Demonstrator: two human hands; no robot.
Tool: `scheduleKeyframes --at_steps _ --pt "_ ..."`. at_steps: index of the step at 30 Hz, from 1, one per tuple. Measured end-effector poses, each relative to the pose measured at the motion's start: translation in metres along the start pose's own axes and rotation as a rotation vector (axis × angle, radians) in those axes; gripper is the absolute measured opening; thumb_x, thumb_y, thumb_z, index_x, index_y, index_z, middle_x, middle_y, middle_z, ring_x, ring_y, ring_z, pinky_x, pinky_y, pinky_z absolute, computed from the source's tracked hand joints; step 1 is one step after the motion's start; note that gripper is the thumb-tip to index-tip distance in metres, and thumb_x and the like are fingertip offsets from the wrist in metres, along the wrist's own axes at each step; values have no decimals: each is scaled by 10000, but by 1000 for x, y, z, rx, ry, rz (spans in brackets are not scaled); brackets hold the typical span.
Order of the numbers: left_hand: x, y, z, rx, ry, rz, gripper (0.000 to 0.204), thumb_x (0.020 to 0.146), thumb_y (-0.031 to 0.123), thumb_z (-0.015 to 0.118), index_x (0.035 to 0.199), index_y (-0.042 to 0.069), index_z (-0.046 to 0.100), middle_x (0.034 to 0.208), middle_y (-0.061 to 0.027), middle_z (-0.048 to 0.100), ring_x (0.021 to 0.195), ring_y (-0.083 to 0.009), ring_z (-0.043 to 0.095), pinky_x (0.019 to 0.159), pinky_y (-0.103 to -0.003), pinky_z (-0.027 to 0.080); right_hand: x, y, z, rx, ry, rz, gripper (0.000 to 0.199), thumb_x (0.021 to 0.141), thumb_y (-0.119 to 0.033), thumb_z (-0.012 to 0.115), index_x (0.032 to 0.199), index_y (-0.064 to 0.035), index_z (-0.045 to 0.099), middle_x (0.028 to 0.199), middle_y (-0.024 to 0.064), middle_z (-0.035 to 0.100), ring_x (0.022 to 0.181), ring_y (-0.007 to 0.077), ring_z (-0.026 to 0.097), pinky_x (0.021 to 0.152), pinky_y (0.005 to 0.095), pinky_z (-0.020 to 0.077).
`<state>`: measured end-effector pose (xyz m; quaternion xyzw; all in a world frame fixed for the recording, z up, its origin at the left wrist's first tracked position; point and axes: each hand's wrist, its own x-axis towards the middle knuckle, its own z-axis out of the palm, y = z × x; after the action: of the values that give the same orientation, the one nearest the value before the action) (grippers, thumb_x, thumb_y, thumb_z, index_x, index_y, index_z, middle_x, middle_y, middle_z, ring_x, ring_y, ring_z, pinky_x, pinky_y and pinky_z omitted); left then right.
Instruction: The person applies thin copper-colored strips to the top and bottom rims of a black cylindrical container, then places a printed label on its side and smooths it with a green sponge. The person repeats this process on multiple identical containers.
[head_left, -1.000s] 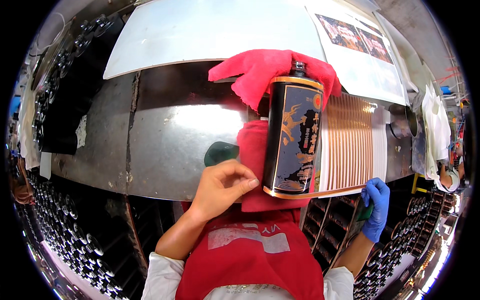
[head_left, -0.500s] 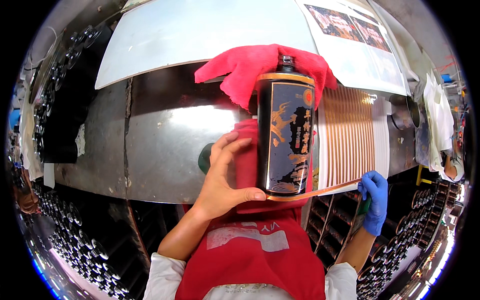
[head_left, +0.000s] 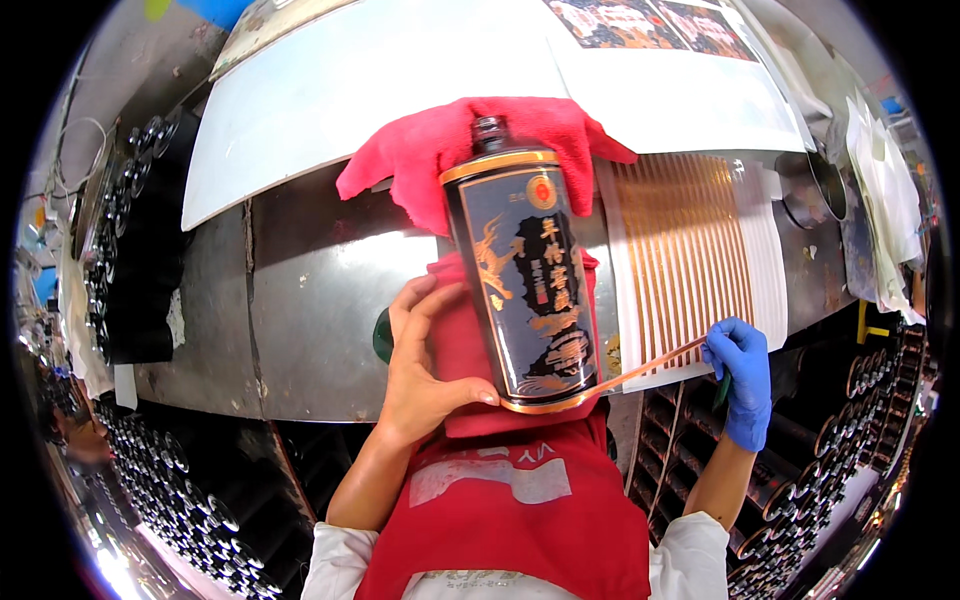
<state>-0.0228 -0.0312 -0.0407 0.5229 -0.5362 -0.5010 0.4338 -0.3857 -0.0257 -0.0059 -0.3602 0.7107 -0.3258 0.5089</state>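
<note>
A black bottle (head_left: 515, 260) with gold and grey decoration lies tilted on red cloth, its neck pointing away from me. My bare left hand (head_left: 425, 365) has its fingers spread over the cloth (head_left: 455, 330) left of the bottle. Its thumb presses at the bottle's base edge, where a thin copper-gold strip (head_left: 645, 370) runs along the rim. From there the strip stretches up to the right into my blue-gloved right hand (head_left: 740, 385), which pinches its far end. A dark green piece (head_left: 722, 390) shows under the gloved fingers; its kind is unclear.
A white sheet of parallel gold strips (head_left: 690, 260) lies right of the bottle. A bunched red towel (head_left: 400, 165) sits around the bottle's neck. White boards (head_left: 400, 100) cover the back of the metal table (head_left: 320, 350). Black bottles (head_left: 140, 250) stand at left; racks of more flank me below.
In view, the bottle, towel and both hands have shifted left, and the bottle leans more. The strip now curves further along the base rim; my right hand still pinches its end.
</note>
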Motion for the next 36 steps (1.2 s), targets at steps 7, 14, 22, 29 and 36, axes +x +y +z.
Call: scheduleKeyframes --at_steps 7,14,22,29,36 --pt "-1 19 0 128 48 48 1075 483 427 881 1347 24 384 1397 -146 263 1318 -282 276 1088 -392 240 10 0 6 -39 -15 -20 104 792 -105 649 792 -1 650 638 10 590 537 43 502 489 188 371" --pt "-14 59 51 763 -29 478 1209 578 393 862 1447 -12 125 1475 -316 68 1381 -430 137 1081 -479 221 9 -6 4 75 86 -76 80 784 -74 659 796 5 666 635 -12 576 528 30 481 488 179 365" --pt "-12 41 42 697 -21 365 967 816 260 687 1432 -77 22 1469 -293 165 1364 -365 230 1058 -395 280 16 -2 35 -177 86 -186 132 766 -114 696 827 2 685 673 5 612 573 32 483 538 194 414" --pt "-13 18 5 664 -362 126 852 829 229 606 1370 -154 71 1410 -293 303 1362 -417 190 1096 -518 -80 1 -7 66 -177 -37 -277 116 741 -94 712 803 -5 674 690 49 638 563 60 533 546 215 451" --pt "-7 83 62 1284 -116 773 799 626 331 814 1308 70 488 1480 -219 218 1373 -342 249 1055 -628 -48 -2 0 72 -170 18 -309 84 732 -64 712 776 -8 668 653 4 587 556 33 467 517 194 386"
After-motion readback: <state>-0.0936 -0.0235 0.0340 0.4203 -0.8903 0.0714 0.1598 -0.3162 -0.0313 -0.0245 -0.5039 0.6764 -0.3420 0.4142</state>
